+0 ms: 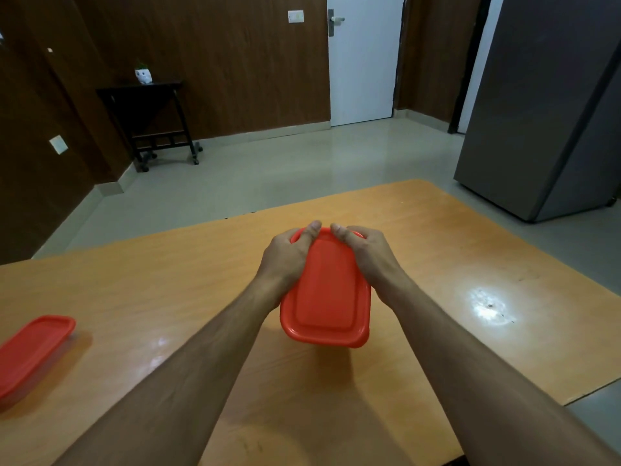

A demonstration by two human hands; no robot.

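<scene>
Orange wood counter [437,237] carries a glossy red rectangular box [327,294], lid on, corners rounded; left hand [289,255] and right hand [366,250] grip its far end, thumbs on top.

The fingers of the left hand [285,255] and right hand [368,252] were hidden beyond the red container [327,297]. The other red lid [33,348] was blurred and cut off by the left edge.
</scene>
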